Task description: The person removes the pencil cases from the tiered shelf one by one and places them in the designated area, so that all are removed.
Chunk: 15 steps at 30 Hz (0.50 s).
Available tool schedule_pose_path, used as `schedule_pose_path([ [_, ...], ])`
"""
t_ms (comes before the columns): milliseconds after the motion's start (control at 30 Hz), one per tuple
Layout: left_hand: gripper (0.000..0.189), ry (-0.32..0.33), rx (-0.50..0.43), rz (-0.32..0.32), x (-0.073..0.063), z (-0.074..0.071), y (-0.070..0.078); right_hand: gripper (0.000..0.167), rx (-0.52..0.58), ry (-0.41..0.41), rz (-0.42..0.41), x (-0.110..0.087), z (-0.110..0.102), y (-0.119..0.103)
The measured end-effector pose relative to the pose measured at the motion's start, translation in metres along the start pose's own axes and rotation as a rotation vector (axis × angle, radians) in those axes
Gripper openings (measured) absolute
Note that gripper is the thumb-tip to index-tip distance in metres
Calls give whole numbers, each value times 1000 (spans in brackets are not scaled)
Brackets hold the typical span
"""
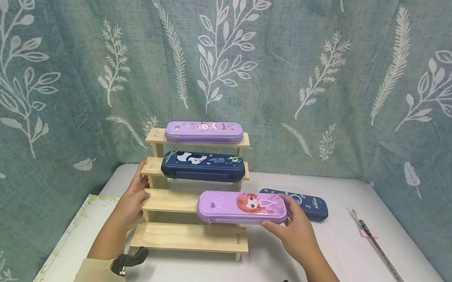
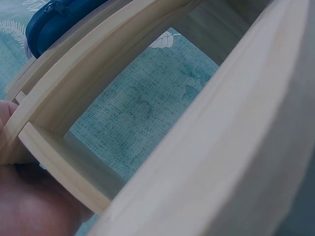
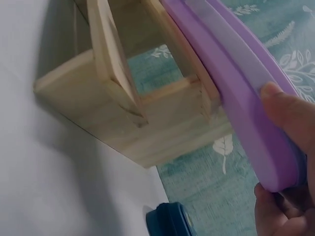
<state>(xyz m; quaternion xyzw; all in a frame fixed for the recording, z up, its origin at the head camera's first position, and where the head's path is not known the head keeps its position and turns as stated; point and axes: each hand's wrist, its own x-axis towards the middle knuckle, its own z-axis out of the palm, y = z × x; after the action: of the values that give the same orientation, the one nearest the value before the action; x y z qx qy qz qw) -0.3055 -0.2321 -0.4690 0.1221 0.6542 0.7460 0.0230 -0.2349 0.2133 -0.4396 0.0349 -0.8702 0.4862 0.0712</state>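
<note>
Girl-print pencil case (image 1: 236, 208) is pinched by the right hand (image 1: 298, 232) (SPACE case (image 1: 315, 206) behind that hand). Left hand (image 1: 131, 202) grips the wooden rack (image 1: 189, 237).

From my remote seat, the girl-print case (image 1: 242, 208) shows lilac, with an orange-red-haired figure and whitish lettering. I see a navy panda case (image 1: 203, 167), its panda black and white amid green sprigs; a lilac cartoon case (image 1: 204, 132) with pink and white motifs; and a dark blue SPACE case (image 1: 314, 207). The rack (image 1: 191, 238) is pale, grained wood, the counter (image 1: 267, 270) white, the curtain (image 1: 272, 91) grey-green with white leaf sprays.
</note>
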Motion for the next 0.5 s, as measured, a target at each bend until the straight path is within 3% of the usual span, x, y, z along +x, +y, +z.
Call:
schedule_pose_path([
  [500,100,5,11,-17,-1,-1,1,106,8,11,4,-2,-30,20],
])
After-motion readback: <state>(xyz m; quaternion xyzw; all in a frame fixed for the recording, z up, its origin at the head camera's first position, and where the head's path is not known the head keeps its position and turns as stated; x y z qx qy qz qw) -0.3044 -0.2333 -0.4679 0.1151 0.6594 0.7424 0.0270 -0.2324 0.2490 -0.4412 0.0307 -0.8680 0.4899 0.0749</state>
